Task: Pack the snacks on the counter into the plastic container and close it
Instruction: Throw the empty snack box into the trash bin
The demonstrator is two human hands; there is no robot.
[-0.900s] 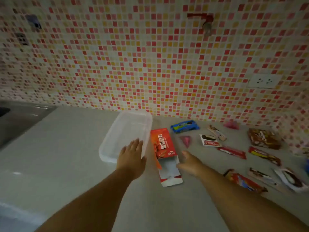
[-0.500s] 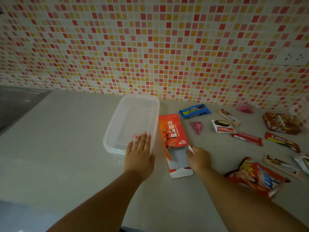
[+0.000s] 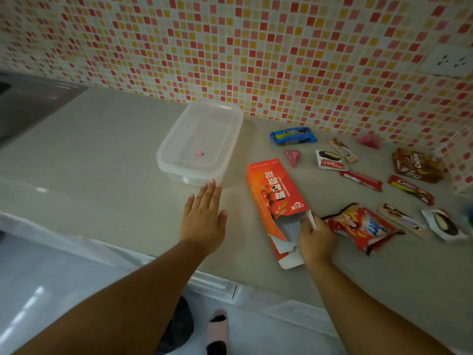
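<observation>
Packing has barely begun — the plastic container [image 3: 201, 144] sits unfilled toward the back edge of the counter [image 3: 97, 160], the snacks [image 3: 384, 180] lie scattered toward its right end, the left hand [image 3: 203, 219] flat with straight fingers, the right hand [image 3: 316, 238] pinching the orange box [image 3: 275, 193].

Grey counter [image 3: 102, 160] bears clear container [image 3: 163, 160], orange carton [image 3: 271, 185], scattered snack packets [image 3: 293, 135].
</observation>
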